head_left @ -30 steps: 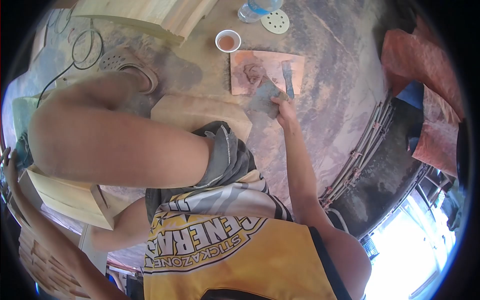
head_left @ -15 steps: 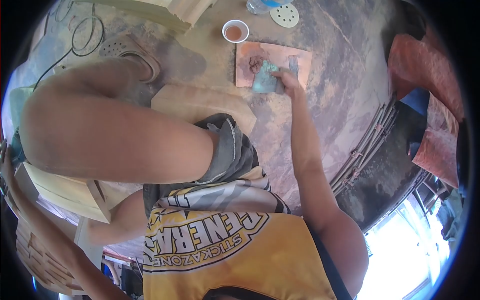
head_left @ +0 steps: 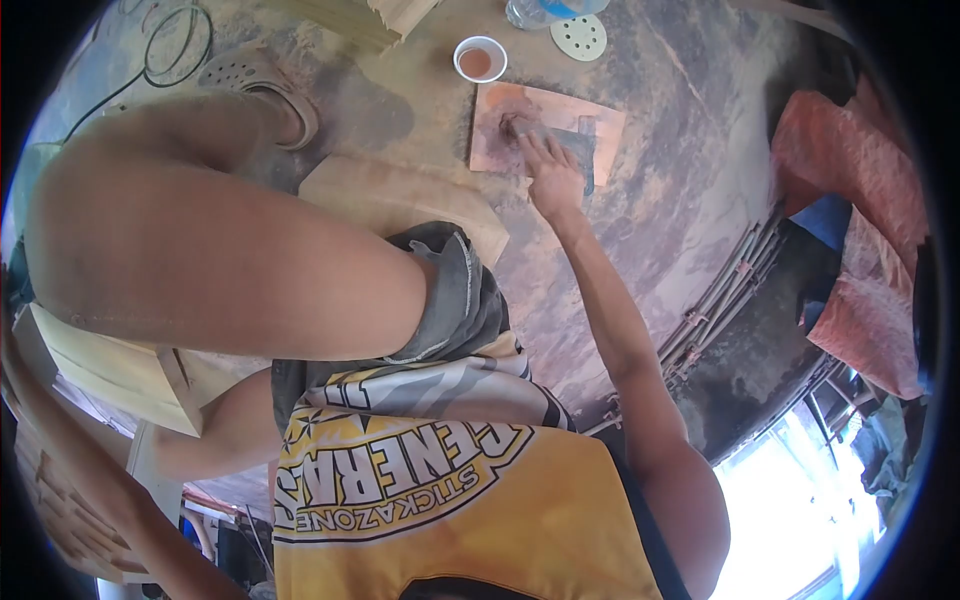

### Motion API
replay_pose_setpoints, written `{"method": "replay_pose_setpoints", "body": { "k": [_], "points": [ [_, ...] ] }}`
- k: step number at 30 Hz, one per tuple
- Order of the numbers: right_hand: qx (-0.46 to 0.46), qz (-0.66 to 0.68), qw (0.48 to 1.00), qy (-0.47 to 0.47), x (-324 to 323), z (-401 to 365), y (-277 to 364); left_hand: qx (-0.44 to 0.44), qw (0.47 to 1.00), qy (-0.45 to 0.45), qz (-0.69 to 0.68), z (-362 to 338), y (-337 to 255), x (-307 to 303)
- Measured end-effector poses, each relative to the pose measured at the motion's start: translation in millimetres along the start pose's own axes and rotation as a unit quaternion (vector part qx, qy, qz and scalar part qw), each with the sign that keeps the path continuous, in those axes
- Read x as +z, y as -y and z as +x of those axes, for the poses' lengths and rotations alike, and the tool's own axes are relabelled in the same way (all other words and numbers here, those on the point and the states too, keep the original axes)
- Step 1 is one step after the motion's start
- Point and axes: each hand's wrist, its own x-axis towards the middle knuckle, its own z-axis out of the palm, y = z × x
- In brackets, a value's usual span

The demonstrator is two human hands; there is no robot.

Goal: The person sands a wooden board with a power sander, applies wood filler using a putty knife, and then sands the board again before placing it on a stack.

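On an orange-pink board (head_left: 605, 112) on the floor, my right hand (head_left: 556, 178) is closed on a thin, flat, dark grey spreader (head_left: 556, 135). The fingers lie stretched along its top face; the thumb is hidden. The spreader's far edge meets a smear of reddish-brown putty (head_left: 508, 122) on the board's left half. Close by on the board lies a grey strip (head_left: 587, 128), partly overlapped by the spreader. My left forearm (head_left: 85, 460) runs up the left side; its hand is lost in the dark rim of the view.
A white cup (head_left: 481, 60) with reddish liquid stands just beyond the board. Behind it are a perforated round disc (head_left: 579, 37) and a plastic bottle (head_left: 530, 12). Wooden blocks (head_left: 400, 205) lie beside my leg. Bundled rods (head_left: 725, 285) and red sheets (head_left: 850, 150) are at right.
My right hand has shifted left and turned over the spreader, whose greenish face showed before and whose face now looks dark grey. It now reaches the putty. The view has shifted slightly.
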Motion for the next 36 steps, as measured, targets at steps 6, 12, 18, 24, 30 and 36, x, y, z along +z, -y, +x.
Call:
{"method": "replay_pose_setpoints", "body": {
  "k": [6, 12, 18, 24, 30, 36],
  "points": [
    [0.004, 0.054, 0.998, 0.017, 25, -25, -16, -0.009, 1.0, 0.009, -0.004, 0, 19, -3],
    [0.331, 0.636, 0.697, -0.003, 0, -52, -13, -0.008, 1.0, 0.015, -0.011, 10, 27, 5],
    [0.402, 0.863, 0.305, -0.027, 101, -44, -23, -0.008, 1.0, 0.019, -0.006, 15, 34, 4],
    [0.364, 0.754, 0.543, 0.07, 42, 15, -59, -0.008, 1.0, 0.017, -0.007, 17, 38, 3],
    [0.077, 0.172, 0.977, 0.096, -6, 30, -27, -0.012, 1.0, 0.015, -0.009, 13, 39, 4],
    [0.023, -0.11, 0.993, 0.036, 34, -11, -17, -0.013, 1.0, 0.009, -0.012, 13, 38, 7]
  ]
}}
